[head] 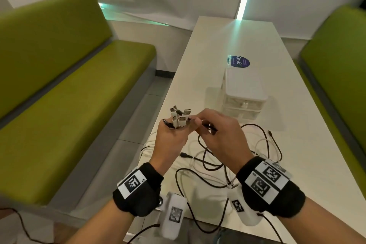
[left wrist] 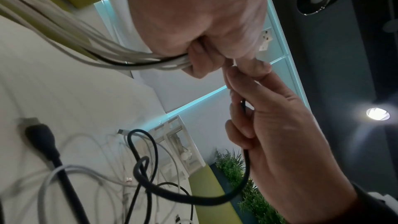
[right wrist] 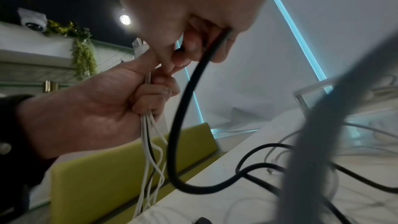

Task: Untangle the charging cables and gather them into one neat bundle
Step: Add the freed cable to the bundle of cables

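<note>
Green benches flank the white table, where a clear drawer box sits behind the loose black and white cables. Left hand is fisted round a bunch of mostly white cables, USB plugs poking out the top. Right hand pinches a black cable; its plug end is buried in the fingers, can't make it out.
</note>
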`<state>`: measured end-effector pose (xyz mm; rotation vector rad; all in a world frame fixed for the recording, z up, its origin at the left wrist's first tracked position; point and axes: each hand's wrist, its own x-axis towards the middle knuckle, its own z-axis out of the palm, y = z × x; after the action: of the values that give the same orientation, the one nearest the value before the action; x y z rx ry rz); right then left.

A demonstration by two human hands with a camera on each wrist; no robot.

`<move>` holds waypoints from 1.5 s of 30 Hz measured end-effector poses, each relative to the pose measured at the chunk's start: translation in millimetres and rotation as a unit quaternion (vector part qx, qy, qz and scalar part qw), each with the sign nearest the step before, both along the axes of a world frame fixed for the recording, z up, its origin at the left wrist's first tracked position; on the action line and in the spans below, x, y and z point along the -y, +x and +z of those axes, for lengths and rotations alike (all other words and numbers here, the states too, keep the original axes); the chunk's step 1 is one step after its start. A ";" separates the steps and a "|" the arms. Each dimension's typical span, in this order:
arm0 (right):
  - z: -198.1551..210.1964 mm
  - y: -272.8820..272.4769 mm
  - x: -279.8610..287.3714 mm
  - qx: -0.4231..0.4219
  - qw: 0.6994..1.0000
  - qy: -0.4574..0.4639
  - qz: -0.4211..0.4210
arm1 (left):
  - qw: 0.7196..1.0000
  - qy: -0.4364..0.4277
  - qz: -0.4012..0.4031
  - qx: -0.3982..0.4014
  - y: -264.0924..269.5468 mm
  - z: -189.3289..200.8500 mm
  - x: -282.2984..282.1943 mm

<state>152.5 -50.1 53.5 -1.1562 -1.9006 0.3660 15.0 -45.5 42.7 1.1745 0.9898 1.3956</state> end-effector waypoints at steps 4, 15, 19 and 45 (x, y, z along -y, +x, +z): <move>-4.8 -0.4 2.8 -0.007 1.000 -0.018 0.014 | 0.999 -0.021 -0.005 0.026 0.1 -7.6 2.0; -8.5 -2.9 -0.7 -0.116 0.974 -0.190 0.037 | 0.996 -0.007 0.052 -0.068 3.9 -0.7 -9.2; -6.4 17.9 -6.9 -0.123 0.914 -0.376 0.091 | 0.994 -0.011 0.057 0.090 -28.7 14.2 -27.2; -29.3 6.1 -2.1 -0.059 0.983 -0.176 -0.003 | 0.991 0.019 0.127 -0.021 -28.2 25.5 -21.0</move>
<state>158.6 -48.1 24.2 -1.3362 -1.7723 0.7727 -13.2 -24.5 68.3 1.1383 1.1800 1.6002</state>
